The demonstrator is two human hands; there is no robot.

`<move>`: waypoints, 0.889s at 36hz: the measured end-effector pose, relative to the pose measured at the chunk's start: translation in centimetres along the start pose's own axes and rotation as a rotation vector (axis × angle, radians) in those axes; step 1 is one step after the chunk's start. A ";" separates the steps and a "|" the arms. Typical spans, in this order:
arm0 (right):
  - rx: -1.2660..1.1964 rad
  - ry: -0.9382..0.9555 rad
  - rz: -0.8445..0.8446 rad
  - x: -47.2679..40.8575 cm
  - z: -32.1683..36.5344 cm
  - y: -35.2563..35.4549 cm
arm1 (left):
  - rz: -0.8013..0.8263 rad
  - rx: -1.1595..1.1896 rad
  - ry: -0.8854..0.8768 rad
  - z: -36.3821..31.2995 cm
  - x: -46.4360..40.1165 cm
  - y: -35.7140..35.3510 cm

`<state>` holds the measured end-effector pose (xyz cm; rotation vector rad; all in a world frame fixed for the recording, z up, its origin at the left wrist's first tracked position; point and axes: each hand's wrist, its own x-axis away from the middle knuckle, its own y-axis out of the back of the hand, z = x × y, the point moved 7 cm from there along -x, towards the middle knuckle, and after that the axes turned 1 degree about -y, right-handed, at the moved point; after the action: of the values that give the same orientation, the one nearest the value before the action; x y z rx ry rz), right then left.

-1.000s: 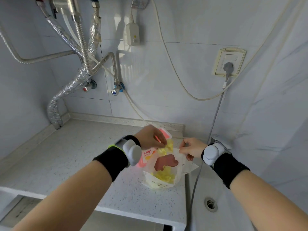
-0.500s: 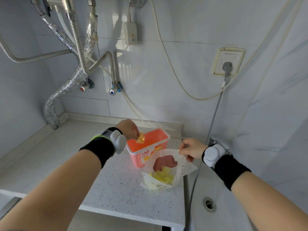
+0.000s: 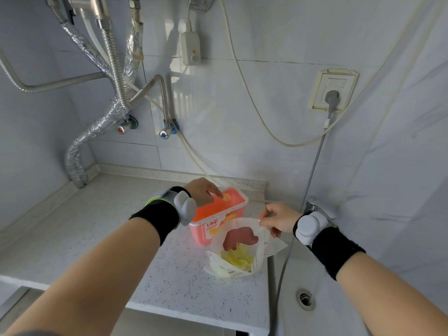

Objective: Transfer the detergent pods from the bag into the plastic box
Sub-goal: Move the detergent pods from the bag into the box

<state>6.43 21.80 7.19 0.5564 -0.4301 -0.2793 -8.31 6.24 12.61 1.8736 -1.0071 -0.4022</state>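
Your left hand (image 3: 202,191) hovers over the open orange plastic box (image 3: 219,215) at frame center, fingers loose around one yellow pod (image 3: 226,197). Your right hand (image 3: 278,220) pinches the bag (image 3: 236,248) rim; remaining pods (image 3: 236,259) sit inside, lower center.

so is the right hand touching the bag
Touching. The head view shows the right hand pinching the top edge of the bag between its fingertips, with no gap, holding it open.
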 end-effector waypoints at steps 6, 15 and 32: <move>-0.052 0.003 -0.027 0.0 -0.5 0.2 | -0.007 0.185 -0.128 -3.5 0.8 -2.0; -0.133 0.034 -0.041 0.4 0.3 -0.4 | 0.405 -0.089 -0.197 -4.8 2.4 -12.5; -0.165 0.030 -0.052 0.9 -0.1 -0.7 | 0.322 -0.162 -0.263 -4.5 1.8 -14.6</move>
<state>7.12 20.95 6.99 0.4097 -0.3602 -0.3525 2.62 10.68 2.72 1.5061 -1.3855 -0.5287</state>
